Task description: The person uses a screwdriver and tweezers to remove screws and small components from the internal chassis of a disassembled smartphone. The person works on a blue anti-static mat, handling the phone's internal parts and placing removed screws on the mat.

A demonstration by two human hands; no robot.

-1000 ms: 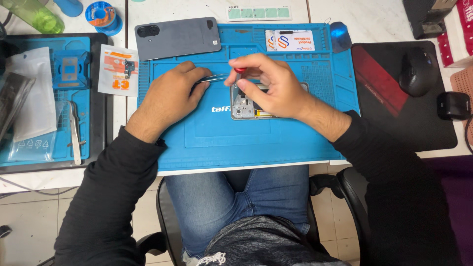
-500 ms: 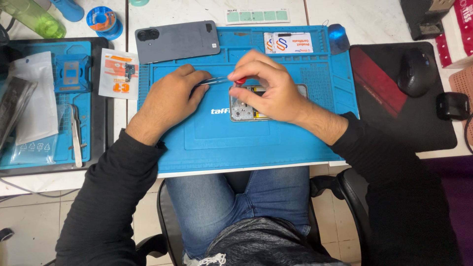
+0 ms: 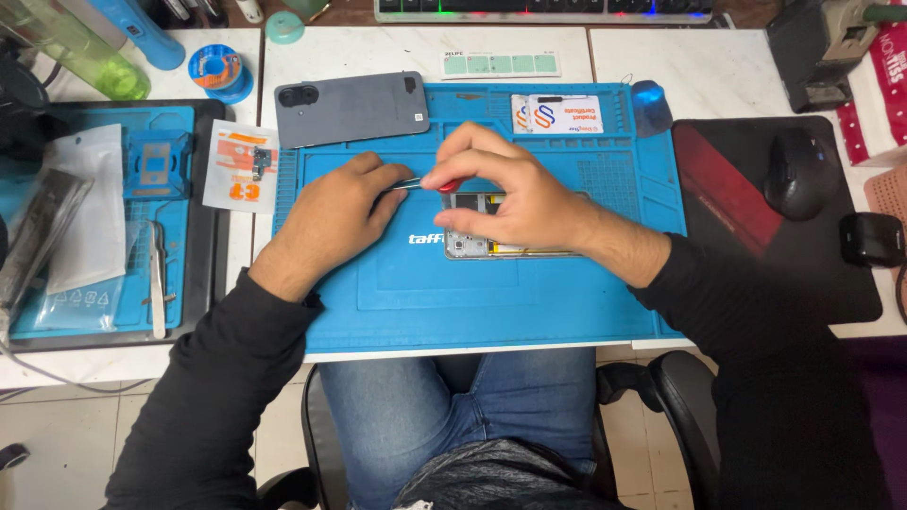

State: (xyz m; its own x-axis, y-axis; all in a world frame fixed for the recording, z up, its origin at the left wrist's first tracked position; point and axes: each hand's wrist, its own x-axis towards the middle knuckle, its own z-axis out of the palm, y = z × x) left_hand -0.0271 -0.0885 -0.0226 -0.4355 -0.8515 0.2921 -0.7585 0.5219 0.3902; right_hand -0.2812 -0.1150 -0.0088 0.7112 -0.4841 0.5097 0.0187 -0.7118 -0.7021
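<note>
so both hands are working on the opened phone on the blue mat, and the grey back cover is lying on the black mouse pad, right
Not quite. The back cover lies at the top left corner of the blue mat, not on the mouse pad, which holds the mouse. The head view shows this. The rest holds: the left hand and right hand are at the opened phone on the mat.

Black long sleeves (image 3: 217, 378), blue jeans (image 3: 444, 406).

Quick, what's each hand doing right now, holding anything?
Left hand: closed on thin metal tweezers.
Right hand: pinching a red-handled tool over the opened phone.
</note>
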